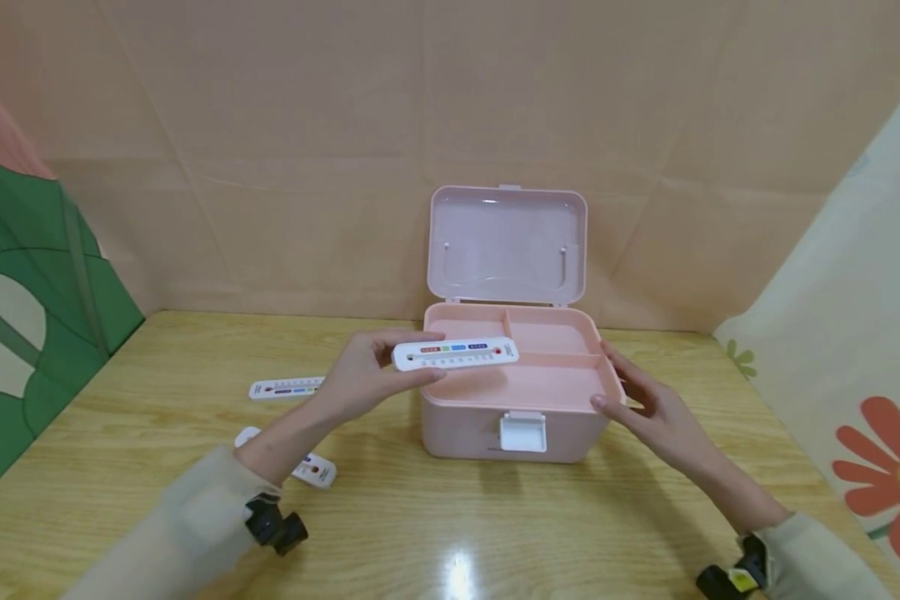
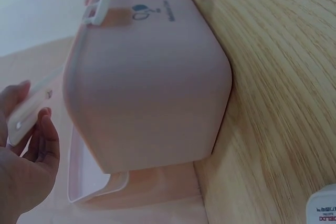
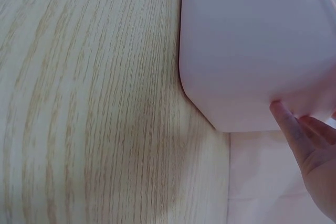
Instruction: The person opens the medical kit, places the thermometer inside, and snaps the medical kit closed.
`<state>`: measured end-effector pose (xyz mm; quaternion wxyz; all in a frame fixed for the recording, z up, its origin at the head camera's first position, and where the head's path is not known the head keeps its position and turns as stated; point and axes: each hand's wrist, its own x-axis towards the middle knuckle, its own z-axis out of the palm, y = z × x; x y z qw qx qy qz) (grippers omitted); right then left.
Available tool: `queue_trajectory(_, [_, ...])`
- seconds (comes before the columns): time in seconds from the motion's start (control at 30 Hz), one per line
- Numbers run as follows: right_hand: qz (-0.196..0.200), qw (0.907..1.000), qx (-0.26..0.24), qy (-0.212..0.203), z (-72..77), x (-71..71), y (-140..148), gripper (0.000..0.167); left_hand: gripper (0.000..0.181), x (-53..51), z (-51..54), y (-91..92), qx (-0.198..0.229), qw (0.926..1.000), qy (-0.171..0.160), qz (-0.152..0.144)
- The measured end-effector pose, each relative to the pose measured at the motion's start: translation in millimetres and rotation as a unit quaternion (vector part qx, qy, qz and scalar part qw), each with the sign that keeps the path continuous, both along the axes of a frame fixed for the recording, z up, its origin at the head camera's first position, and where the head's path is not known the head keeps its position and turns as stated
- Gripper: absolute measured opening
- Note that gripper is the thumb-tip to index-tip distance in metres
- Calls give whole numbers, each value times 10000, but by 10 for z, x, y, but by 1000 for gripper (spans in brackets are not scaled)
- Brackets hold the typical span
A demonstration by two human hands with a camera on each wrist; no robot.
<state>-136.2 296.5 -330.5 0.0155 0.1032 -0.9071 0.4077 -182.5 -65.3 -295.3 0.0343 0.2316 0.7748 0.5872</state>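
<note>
My left hand pinches one end of a white thermometer strip between thumb and fingers, holding it above the pink box. The box's lid stands raised at the back, and a divided tray shows inside. My right hand grips the box's right rim, thumb on top and fingers along the side. The left wrist view shows the left hand with the strip beside the box. In the right wrist view, fingertips of the right hand touch the box wall.
Two more white strips lie on the wooden table at the left: one farther back, the other nearer and partly hidden by my left forearm. A plain cloth hangs behind; a flower-patterned one is at the right.
</note>
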Motion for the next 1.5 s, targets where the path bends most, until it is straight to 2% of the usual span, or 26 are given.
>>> queue_trajectory(0.2, [9,10000,-4,-15,7,-2,1,71,41,-42,4,79,121,9996,-35,-234])
queue_trajectory(0.5, [-45,10000,21,-50,1,-6,-2,72,40,-106,-34,182,-33,9995,-84,-304])
queue_trajectory(0.73, [-76,9999,53,-53,-8,-9,3,71,41,-115,-33,239,-109,9989,-34,-461])
queue_trajectory(0.97, [-67,10000,50,-9,-16,-9,6,71,40,-113,-15,272,-215,9986,-58,-489])
queue_trajectory(1.17, [-72,10000,40,-6,-16,-8,1,71,40,-134,-17,304,-262,9982,62,-545])
queue_trajectory(1.5, [-72,10000,10,-65,-24,-14,6,71,40,-152,-26,366,-282,9975,-113,-642])
